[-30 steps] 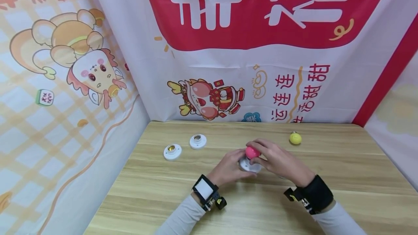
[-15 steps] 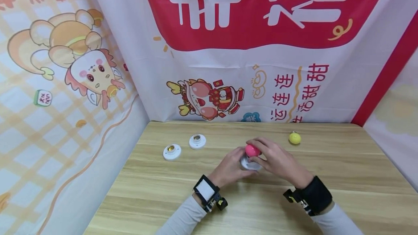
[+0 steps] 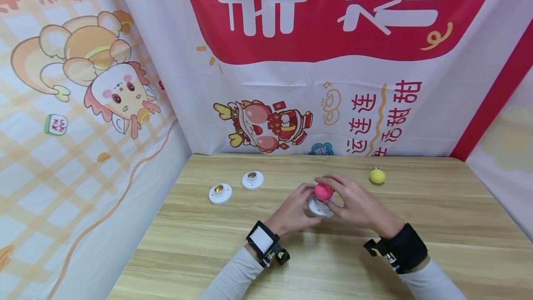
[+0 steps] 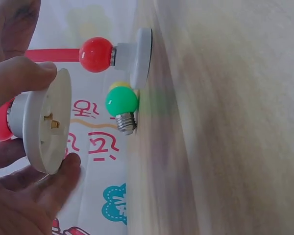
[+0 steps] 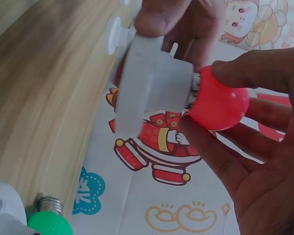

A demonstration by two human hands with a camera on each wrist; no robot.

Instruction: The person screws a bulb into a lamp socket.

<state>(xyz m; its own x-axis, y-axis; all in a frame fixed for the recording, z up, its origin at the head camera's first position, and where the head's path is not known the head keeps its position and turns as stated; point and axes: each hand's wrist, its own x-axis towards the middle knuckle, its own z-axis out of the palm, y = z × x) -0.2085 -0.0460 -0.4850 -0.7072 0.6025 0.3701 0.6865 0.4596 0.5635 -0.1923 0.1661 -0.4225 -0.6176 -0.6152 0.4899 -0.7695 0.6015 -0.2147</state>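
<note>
Left forearm [image 3: 235, 274] and right forearm [image 3: 435, 279] both slant in toward the middle, strapped wrists [image 3: 408, 248] well apart and pretty much straight. Knuckle sides are up. The left grip [image 3: 291, 212] is kinda cupped, thumb [image 3: 315, 221] and fingers [image 3: 303, 191] parted and curved around what's between them. The right grip [image 3: 360, 205] is more of a bent-finger pinch, and the two sides' fingertips [image 3: 321, 180] sit super close together.

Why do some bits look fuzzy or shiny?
Head view: soft shadows on the table; left wrist view: smeary-looking wood grain; right wrist view: fuzzy edges on the held white socket, tiny bright glints on the red bulb.
</note>
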